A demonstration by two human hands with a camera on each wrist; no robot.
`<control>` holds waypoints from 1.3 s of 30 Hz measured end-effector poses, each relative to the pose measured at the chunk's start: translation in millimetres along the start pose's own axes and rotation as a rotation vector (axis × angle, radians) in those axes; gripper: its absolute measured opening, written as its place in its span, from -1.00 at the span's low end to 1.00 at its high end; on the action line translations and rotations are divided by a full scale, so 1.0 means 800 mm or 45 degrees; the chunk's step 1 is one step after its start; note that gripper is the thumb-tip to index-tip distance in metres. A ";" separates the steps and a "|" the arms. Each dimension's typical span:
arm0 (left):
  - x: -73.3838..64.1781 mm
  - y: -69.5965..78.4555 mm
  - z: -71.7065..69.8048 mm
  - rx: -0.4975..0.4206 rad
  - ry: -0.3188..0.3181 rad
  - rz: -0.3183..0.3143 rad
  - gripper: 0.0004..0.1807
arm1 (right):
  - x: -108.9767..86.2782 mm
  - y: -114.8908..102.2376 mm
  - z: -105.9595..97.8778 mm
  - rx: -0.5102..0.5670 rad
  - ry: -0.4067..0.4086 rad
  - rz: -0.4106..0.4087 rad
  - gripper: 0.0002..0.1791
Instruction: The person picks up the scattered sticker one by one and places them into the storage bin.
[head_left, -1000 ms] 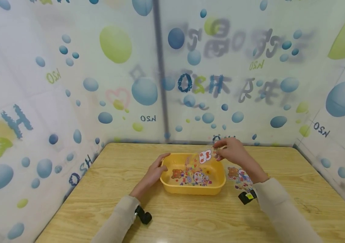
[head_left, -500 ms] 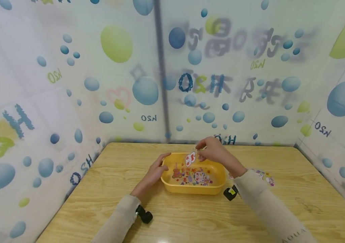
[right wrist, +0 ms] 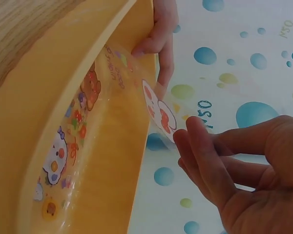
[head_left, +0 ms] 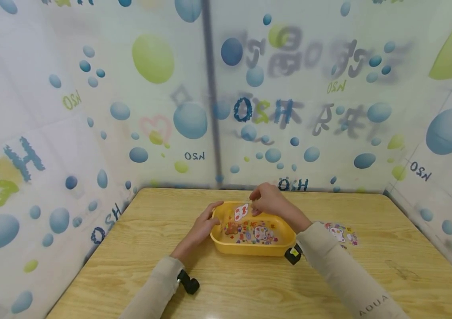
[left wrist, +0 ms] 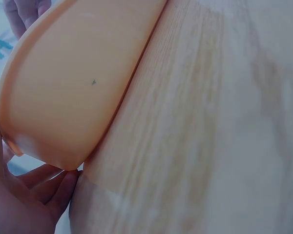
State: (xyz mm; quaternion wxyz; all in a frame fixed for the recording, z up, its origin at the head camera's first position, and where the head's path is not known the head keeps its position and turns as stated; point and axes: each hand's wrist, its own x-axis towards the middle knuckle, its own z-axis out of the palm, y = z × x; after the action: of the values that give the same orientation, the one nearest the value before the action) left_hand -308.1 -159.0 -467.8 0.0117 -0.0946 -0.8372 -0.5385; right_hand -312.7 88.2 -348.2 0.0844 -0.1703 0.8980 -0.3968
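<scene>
A yellow plastic basin (head_left: 253,250) stands on the table. My left hand (head_left: 203,225) grips its left end, thumb over the rim and fingers against the outside wall, as the left wrist view (left wrist: 34,195) also shows. Over the basin's far side, my right hand (head_left: 269,201) pinches the edge of a clear sticker sheet (right wrist: 158,112) with a white cartoon rabbit on it, which slants down into the basin. On the basin's floor lie clear stickers (right wrist: 58,156) with a brown bear, a white face and small colourful figures. Whether these join the pinched sheet, I cannot tell.
On the wooden table (head_left: 138,266), right of the basin, lies another colourful sticker sheet (head_left: 339,232), partly hidden by my right sleeve (head_left: 337,261). A curtain (head_left: 154,110) with blue and green dots surrounds the table's back and sides.
My right hand has moved left across the basin with the rabbit sticker sheet, then slightly lower. More of the sheet on the table's right shows. My left hand stays on the basin.
</scene>
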 end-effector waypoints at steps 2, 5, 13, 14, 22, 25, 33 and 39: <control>-0.001 0.000 0.000 0.001 -0.001 -0.001 -0.29 | 0.000 0.001 0.001 -0.007 -0.008 0.013 -0.62; -0.001 -0.001 0.001 0.010 -0.002 0.006 -0.29 | -0.001 0.001 0.002 -0.019 -0.014 0.028 -0.64; 0.000 -0.004 -0.001 0.004 -0.012 0.013 -0.29 | -0.009 -0.001 -0.007 -0.109 -0.003 -0.016 -0.68; 0.000 -0.003 -0.001 0.001 -0.013 0.011 -0.29 | -0.009 0.000 -0.008 -0.123 -0.005 -0.020 -0.68; -0.001 -0.002 -0.001 0.001 -0.018 0.010 -0.30 | -0.005 0.002 -0.012 -0.128 -0.058 0.051 -0.67; -0.001 -0.002 -0.001 0.000 -0.019 0.009 -0.30 | -0.004 0.000 -0.013 -0.131 -0.074 0.059 -0.70; 0.001 -0.002 -0.001 -0.010 -0.021 0.005 -0.29 | -0.002 0.001 -0.015 -0.214 -0.089 0.088 -0.79; -0.001 -0.001 -0.001 0.002 -0.027 0.005 -0.30 | -0.002 0.007 -0.015 -0.253 -0.126 0.125 -0.80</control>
State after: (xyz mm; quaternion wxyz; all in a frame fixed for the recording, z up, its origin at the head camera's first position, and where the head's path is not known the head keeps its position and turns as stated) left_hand -307.7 -159.8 -468.3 0.0041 -0.1020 -0.8375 -0.5368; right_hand -316.3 100.4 -344.2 0.1306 -0.1529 0.9350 -0.2922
